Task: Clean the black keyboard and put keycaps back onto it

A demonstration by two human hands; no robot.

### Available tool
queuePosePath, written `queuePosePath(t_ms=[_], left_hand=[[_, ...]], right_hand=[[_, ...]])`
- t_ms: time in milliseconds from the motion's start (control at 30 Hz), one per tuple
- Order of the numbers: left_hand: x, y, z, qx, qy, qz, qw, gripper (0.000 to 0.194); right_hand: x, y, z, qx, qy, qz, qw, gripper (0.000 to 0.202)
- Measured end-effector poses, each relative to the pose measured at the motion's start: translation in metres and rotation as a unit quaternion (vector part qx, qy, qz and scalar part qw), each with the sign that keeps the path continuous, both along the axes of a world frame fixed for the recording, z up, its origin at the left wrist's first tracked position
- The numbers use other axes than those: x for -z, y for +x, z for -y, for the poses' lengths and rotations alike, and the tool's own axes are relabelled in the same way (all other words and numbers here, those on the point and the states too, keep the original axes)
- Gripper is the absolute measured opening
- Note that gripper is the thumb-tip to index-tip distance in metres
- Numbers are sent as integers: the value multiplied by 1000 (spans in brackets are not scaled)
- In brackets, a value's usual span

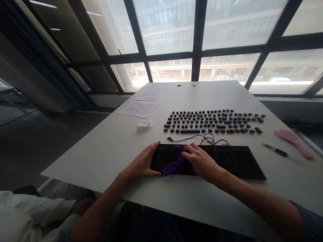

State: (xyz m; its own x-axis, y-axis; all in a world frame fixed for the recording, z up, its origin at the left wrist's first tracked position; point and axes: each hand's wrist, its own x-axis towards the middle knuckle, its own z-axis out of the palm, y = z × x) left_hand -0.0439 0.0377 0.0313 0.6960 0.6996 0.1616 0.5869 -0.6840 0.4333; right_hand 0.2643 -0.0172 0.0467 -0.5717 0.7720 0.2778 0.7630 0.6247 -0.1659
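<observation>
The right hand pinched a crumpled purple cloth against the flat, rectangular black keyboard; the left hand, thumb spread, gripped its end.

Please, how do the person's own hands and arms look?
The left hand and right hand are bare, with no gloves or watch visible. The left forearm and right forearm are also bare; a blue, ribbed-looking sleeve meets the latter.

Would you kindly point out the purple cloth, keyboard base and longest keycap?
Purple cloth (178, 163), head view: its crumpled middle.
Keyboard base (233, 161), head view: its right half.
Longest keycap (190, 131), head view: its middle.
</observation>
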Motion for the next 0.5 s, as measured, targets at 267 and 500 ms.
queuePosePath(t_ms=[267,500], left_hand=[[2,-3,-1,-3,-20,-9,1000,130],[0,-1,-1,3,-13,1,1000,125]], right_hand=[[-4,33,4,26,4,15,1000,46],[-16,-5,-6,34,39,-42,998,36]])
